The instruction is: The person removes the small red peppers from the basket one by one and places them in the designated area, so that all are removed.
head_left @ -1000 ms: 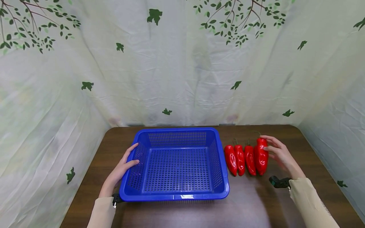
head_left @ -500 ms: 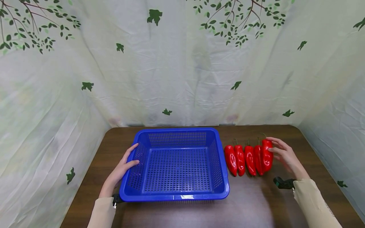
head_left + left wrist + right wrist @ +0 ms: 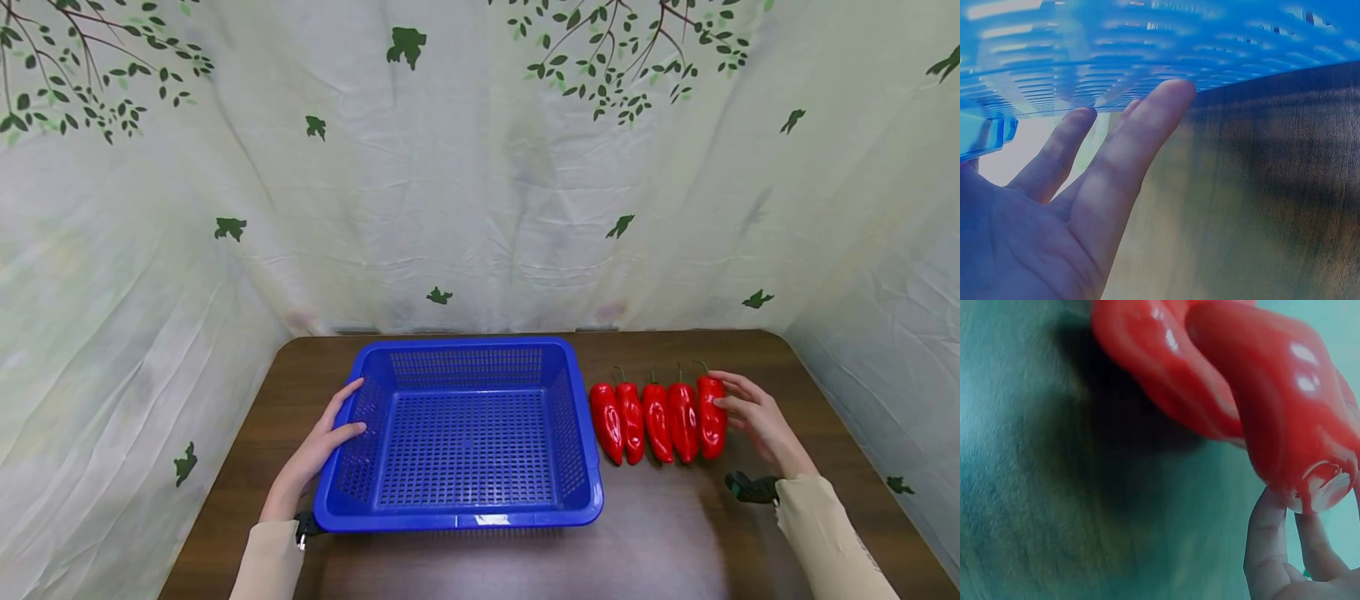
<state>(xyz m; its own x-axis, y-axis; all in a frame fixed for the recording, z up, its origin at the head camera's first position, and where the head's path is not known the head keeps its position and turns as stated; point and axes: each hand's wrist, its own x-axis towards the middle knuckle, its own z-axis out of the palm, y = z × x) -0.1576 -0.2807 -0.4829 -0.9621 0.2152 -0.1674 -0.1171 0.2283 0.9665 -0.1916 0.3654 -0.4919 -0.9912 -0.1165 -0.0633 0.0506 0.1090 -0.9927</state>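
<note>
A blue plastic basket with slotted walls sits on the table. At its left side my left hand grips the rim, thumb and a fingertip over the edge. In the left wrist view, fingers reach beneath the basket's slotted wall. Several glossy red peppers stand in a row right of the basket, stems toward the back. My right hand holds the rightmost red pepper by its upper right side. The right wrist view shows that pepper close up, partly covering another red pepper beside it.
The brown wooden table has a back edge behind the basket. A pale curtain with printed leaves surrounds the table at the back and sides. The leftmost red pepper lies close against the basket's right wall.
My right hand has shifted right with its pepper and slightly nearer, opening a small gap and uncovering the pepper beside it. My left hand and the basket stay in place.
</note>
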